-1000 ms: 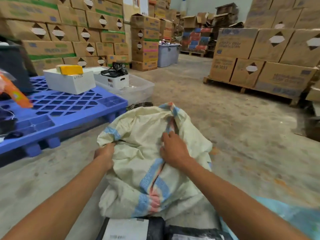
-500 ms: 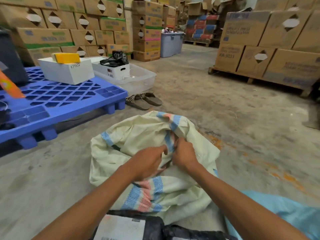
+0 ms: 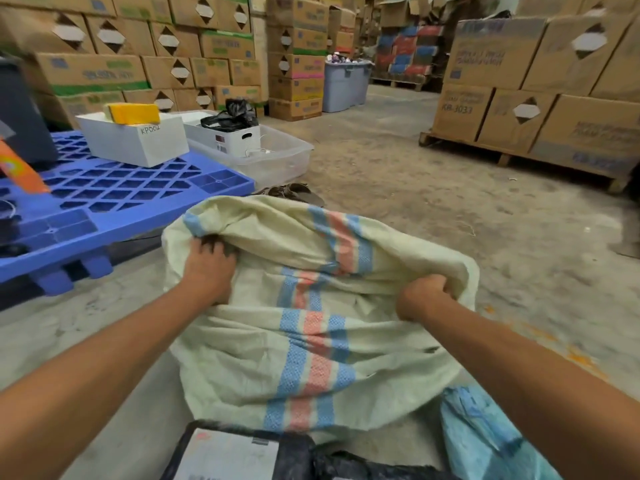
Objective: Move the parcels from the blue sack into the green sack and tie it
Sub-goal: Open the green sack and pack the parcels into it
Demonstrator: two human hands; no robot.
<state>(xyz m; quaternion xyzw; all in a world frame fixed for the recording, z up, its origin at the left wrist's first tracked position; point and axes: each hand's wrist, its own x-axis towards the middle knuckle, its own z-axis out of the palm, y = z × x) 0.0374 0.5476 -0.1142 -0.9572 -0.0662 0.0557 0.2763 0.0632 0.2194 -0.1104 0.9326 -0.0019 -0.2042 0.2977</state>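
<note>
On the floor ahead, left grip (image 3: 207,268) and right grip (image 3: 424,299) each clutch the rim of the green sack (image 3: 311,344), held apart, seemingly to open it for parcels (image 3: 225,453) beside the blue sack (image 3: 485,434).

The single head-worn wide-angle camera looks forward and down, close over the green sack (image 3: 311,344) on the floor (image 3: 398,174), which fills the lower middle. Both forearms (image 3: 104,368) enter from the bottom corners toward it; boxes (image 3: 491,57) stand far beyond it.
</note>
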